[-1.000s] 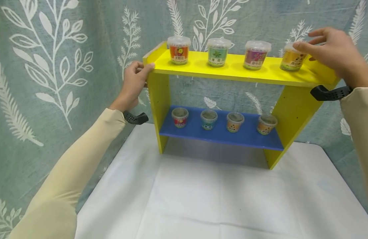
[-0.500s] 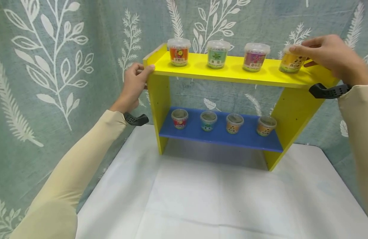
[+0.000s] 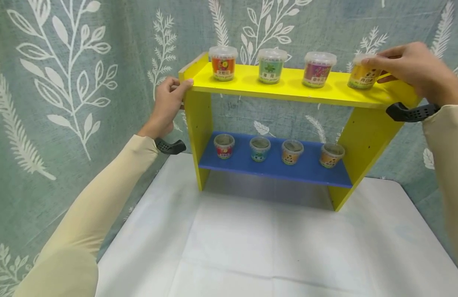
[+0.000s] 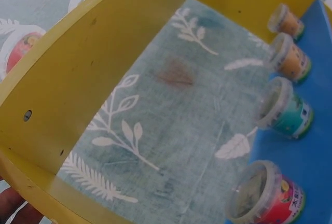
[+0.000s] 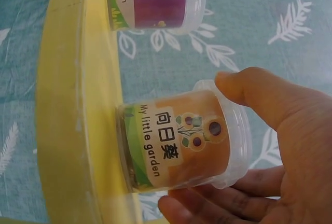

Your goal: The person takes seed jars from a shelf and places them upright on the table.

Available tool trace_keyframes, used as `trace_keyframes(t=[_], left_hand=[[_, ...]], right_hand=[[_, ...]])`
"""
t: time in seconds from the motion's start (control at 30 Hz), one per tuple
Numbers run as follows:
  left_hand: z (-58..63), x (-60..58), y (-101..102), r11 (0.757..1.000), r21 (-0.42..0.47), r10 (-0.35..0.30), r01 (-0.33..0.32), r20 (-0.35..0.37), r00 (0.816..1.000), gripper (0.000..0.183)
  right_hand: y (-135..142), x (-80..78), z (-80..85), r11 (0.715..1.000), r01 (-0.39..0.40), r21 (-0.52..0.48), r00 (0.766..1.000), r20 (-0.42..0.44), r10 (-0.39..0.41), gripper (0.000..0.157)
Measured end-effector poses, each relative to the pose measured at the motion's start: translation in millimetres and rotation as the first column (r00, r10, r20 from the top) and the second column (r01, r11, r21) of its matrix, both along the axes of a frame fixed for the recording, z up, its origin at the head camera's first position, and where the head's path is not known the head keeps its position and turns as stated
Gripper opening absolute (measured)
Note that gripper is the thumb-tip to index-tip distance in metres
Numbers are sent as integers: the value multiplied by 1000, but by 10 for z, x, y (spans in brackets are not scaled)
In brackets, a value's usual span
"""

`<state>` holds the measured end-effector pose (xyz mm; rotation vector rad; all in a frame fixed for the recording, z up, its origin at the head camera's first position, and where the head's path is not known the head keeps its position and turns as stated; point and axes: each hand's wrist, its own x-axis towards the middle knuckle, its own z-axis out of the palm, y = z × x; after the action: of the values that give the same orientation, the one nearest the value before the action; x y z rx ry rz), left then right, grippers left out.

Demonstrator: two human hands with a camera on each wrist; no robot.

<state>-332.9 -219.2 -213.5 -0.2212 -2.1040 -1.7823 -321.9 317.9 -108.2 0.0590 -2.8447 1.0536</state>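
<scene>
My left hand [image 3: 166, 107] grips the top left corner of a yellow wooden shelf unit [image 3: 293, 84], thumb on the front edge. In the left wrist view only a bit of its fingers [image 4: 23, 213] shows. At the top board's right end, my right hand [image 3: 418, 72] holds a lidded yellow-orange plastic cup [image 3: 362, 75] with a sunflower label. The right wrist view has the thumb [image 5: 244, 84] against the clear lid and the other fingers along the opposite side. That cup's base appears to rest on the board.
Left of it on the top board stand lidded cups: purple [image 3: 318, 72], green [image 3: 271, 68] and orange-red [image 3: 223, 66]. Several smaller cups line the blue lower board [image 3: 271, 165]. A white-covered table [image 3: 236, 243] bears the unit, before a leaf-patterned curtain [image 3: 128, 49].
My right hand has come down slightly and its fingers have settled around the sunflower cup, which has shifted a little to the left. My left hand keeps its place on the shelf corner.
</scene>
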Motion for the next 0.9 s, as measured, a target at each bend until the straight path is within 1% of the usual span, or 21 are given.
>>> trace_keyframes(t=[0.13,0.3,0.43,0.53,0.77,0.9], left_hand=[[18,-3,6,1000,6,-1,1,-1,1000,36],[12,-4,-1,1000,6,1,-1,14,1000,35],[8,-9,8,1000,20,-4,4,16,1000,36],[3,-7,18,1000,14,-7,6,21,1000,37],[31,11,18,1000,4,-6,6,27,1000,36],[56,31,-6,1000,-16,-12,13,52,999,37]], right_hand=[[-11,40,9,999,28,-20,999,-20,-28,93],[-34,93,15,997,54,-64,998,-23,-55,93],[-42,159,15,997,67,-26,997,-47,-68,95],[-35,214,3,997,83,-3,995,-61,-83,97],[-15,284,-29,995,90,-46,991,-94,-94,93],[-33,332,-50,995,90,-52,988,-124,-96,92]])
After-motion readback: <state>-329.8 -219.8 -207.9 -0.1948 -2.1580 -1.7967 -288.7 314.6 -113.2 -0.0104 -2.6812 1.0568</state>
